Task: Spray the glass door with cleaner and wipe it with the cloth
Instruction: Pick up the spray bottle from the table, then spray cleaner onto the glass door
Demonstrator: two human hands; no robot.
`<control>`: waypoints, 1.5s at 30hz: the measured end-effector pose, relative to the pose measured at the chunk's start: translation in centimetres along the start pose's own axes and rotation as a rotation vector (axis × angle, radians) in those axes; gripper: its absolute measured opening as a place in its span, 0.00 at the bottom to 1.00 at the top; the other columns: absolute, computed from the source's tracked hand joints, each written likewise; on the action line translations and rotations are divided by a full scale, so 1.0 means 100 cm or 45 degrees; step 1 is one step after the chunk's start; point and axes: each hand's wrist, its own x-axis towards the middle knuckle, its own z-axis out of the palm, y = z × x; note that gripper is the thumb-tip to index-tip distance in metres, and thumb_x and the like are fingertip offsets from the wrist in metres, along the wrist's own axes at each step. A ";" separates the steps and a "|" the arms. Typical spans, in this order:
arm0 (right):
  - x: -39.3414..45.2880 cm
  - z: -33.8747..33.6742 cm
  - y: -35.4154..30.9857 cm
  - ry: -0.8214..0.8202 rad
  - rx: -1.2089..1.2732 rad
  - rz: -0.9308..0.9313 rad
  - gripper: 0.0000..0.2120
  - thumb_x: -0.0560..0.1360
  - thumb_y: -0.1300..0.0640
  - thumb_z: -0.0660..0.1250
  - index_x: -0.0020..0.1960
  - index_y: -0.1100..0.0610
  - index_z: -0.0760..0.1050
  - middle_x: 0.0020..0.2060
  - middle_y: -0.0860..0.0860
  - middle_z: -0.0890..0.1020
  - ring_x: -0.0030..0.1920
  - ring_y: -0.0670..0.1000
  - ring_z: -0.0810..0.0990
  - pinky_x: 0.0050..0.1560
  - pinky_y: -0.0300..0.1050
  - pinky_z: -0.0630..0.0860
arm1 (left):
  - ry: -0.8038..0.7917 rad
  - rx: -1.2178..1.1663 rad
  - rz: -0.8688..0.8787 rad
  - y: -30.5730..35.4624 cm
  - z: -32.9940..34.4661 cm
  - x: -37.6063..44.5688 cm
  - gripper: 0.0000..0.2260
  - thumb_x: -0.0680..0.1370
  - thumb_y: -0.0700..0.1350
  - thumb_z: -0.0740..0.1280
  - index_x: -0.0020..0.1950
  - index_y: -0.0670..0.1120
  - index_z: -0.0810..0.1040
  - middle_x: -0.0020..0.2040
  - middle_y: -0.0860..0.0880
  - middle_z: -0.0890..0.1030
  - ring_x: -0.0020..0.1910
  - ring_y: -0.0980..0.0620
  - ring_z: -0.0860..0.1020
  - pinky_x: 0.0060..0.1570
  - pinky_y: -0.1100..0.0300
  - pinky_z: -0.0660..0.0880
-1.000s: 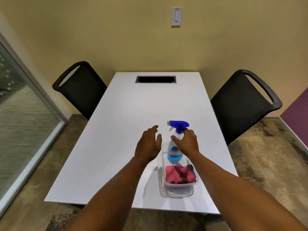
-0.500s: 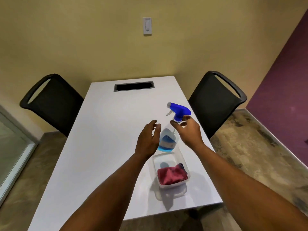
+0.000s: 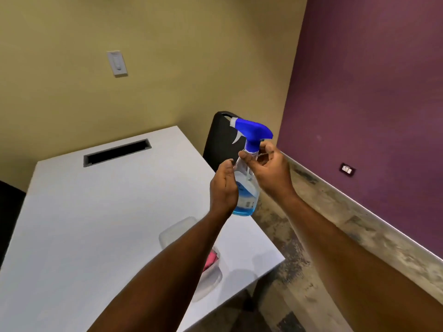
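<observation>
Container [image 3: 178, 230]: left on the counter [image 3: 96, 224], now largely hidden under the left forearm.
Cloth [image 3: 212, 259]: only a pink edge is seen inside the container.
Spray bottle [image 3: 247, 188]: lifted clear of the container since earlier, held upright above the counter's edge.
Left hand [image 3: 223, 190]: fingers curled against the bottle's body.
Right hand [image 3: 269, 171]: fingers clamped on the neck.
Glass door: turned out of view.

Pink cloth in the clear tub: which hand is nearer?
Left. The left hand is raised beside the spray bottle, above the pink cloth; the right hand grips the bottle's neck, farther off.
</observation>
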 end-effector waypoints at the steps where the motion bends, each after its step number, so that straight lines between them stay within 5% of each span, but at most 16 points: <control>1: 0.001 -0.018 0.002 0.035 0.000 -0.011 0.22 0.75 0.46 0.72 0.62 0.58 0.73 0.51 0.54 0.83 0.51 0.53 0.82 0.57 0.53 0.80 | -0.025 -0.031 -0.001 0.008 0.019 0.000 0.16 0.87 0.53 0.52 0.66 0.49 0.74 0.57 0.53 0.82 0.53 0.56 0.82 0.54 0.64 0.79; 4: 0.006 -0.062 0.011 0.103 -0.006 -0.047 0.20 0.75 0.46 0.72 0.59 0.58 0.74 0.45 0.51 0.82 0.47 0.51 0.82 0.51 0.45 0.80 | -0.010 -0.114 -0.010 0.029 0.067 -0.002 0.16 0.86 0.56 0.50 0.61 0.54 0.75 0.50 0.58 0.82 0.48 0.63 0.83 0.45 0.71 0.76; 7: 0.010 -0.109 0.025 0.172 -0.009 -0.077 0.19 0.74 0.45 0.72 0.56 0.56 0.74 0.41 0.46 0.81 0.41 0.44 0.81 0.45 0.38 0.78 | -0.049 -0.193 -0.010 0.045 0.120 -0.006 0.22 0.85 0.60 0.48 0.61 0.51 0.77 0.51 0.52 0.84 0.48 0.57 0.84 0.49 0.64 0.80; 13: 0.021 -0.210 0.057 0.330 0.020 -0.079 0.19 0.72 0.44 0.75 0.54 0.55 0.74 0.40 0.50 0.81 0.40 0.52 0.79 0.45 0.50 0.80 | -0.208 -0.303 -0.007 0.087 0.226 -0.016 0.16 0.85 0.61 0.47 0.52 0.63 0.74 0.49 0.51 0.83 0.47 0.53 0.83 0.42 0.63 0.79; 18: 0.022 -0.292 0.077 0.443 0.110 -0.046 0.16 0.73 0.50 0.76 0.53 0.57 0.74 0.36 0.43 0.79 0.37 0.43 0.76 0.41 0.39 0.76 | -0.373 -0.388 0.033 0.115 0.311 -0.029 0.20 0.87 0.56 0.48 0.56 0.54 0.79 0.49 0.53 0.83 0.48 0.63 0.81 0.46 0.66 0.76; 20: 0.021 -0.323 0.084 0.491 0.050 -0.007 0.15 0.72 0.49 0.76 0.49 0.56 0.75 0.34 0.41 0.78 0.37 0.43 0.76 0.40 0.40 0.75 | -0.468 -0.398 0.046 0.122 0.346 -0.036 0.25 0.87 0.56 0.47 0.59 0.46 0.81 0.52 0.45 0.85 0.53 0.55 0.83 0.49 0.63 0.77; 22: 0.017 -0.350 0.090 0.546 -0.006 0.006 0.18 0.72 0.46 0.76 0.50 0.58 0.76 0.39 0.51 0.82 0.40 0.52 0.80 0.44 0.52 0.79 | -0.543 -0.433 0.015 0.129 0.378 -0.044 0.28 0.86 0.57 0.48 0.62 0.39 0.80 0.56 0.34 0.82 0.57 0.39 0.81 0.50 0.56 0.77; 24: 0.015 -0.378 0.098 0.625 -0.047 0.005 0.21 0.71 0.43 0.75 0.55 0.58 0.78 0.47 0.60 0.83 0.48 0.61 0.82 0.52 0.60 0.79 | -0.627 -0.471 0.003 0.140 0.409 -0.054 0.28 0.86 0.58 0.49 0.62 0.37 0.79 0.57 0.31 0.80 0.59 0.35 0.79 0.51 0.50 0.78; 29: 0.011 -0.440 0.120 0.856 -0.118 -0.013 0.14 0.69 0.35 0.73 0.47 0.42 0.76 0.46 0.55 0.83 0.46 0.51 0.84 0.47 0.47 0.80 | -0.878 -0.573 -0.020 0.164 0.478 -0.075 0.27 0.85 0.61 0.49 0.64 0.46 0.81 0.55 0.42 0.86 0.56 0.43 0.84 0.58 0.42 0.80; 33: 0.009 -0.489 0.137 0.978 -0.087 -0.023 0.24 0.71 0.39 0.73 0.59 0.52 0.74 0.45 0.47 0.83 0.48 0.51 0.84 0.52 0.50 0.82 | -1.113 -0.622 0.018 0.181 0.536 -0.084 0.25 0.83 0.64 0.51 0.61 0.50 0.81 0.54 0.47 0.86 0.55 0.48 0.84 0.55 0.48 0.81; 36: 0.011 -0.528 0.146 1.036 -0.057 -0.053 0.20 0.75 0.48 0.72 0.63 0.52 0.73 0.46 0.49 0.83 0.50 0.54 0.84 0.57 0.58 0.81 | -1.242 -0.606 0.062 0.197 0.580 -0.085 0.19 0.80 0.64 0.52 0.52 0.61 0.82 0.50 0.54 0.87 0.52 0.55 0.84 0.53 0.56 0.80; 40: 0.014 -0.567 0.153 1.175 -0.060 -0.065 0.19 0.77 0.57 0.70 0.66 0.57 0.73 0.50 0.55 0.82 0.52 0.56 0.82 0.60 0.63 0.78 | -1.442 -0.631 0.116 0.214 0.634 -0.087 0.21 0.83 0.63 0.52 0.57 0.57 0.82 0.53 0.53 0.87 0.54 0.57 0.84 0.54 0.59 0.79; 45: 0.004 -0.617 0.155 1.408 -0.060 -0.033 0.23 0.73 0.54 0.73 0.66 0.55 0.75 0.47 0.54 0.82 0.49 0.55 0.82 0.58 0.56 0.79 | -1.727 -0.695 0.225 0.236 0.697 -0.105 0.24 0.84 0.61 0.52 0.66 0.49 0.80 0.55 0.48 0.86 0.54 0.55 0.84 0.53 0.59 0.79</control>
